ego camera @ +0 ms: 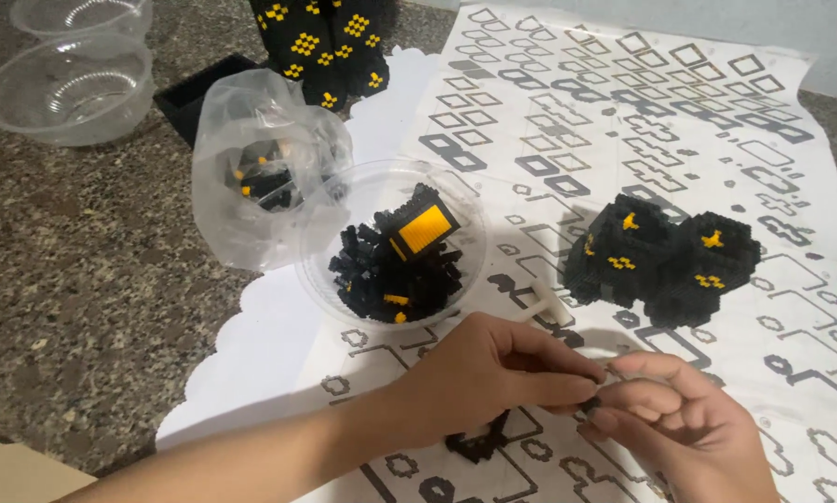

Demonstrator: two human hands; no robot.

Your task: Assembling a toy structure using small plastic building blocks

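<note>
— Meanwhile, what are the hands doing?

— Left hand (488, 373) and right hand (679, 419) meet fingertip to fingertip over the printed instruction sheet (623, 121), each pinched narrow on a tiny dark brick (591, 404) held between them.

— And around them?

— Just above the left hand, a clear plastic bowl (344, 200) holds loose black and yellow bricks (395, 270). A clear bag (251, 168) of more pieces leans beside it. Right of the bowl sits a black-and-yellow built block (660, 256); a small white tool (549, 303) lies near the fingers.
</note>
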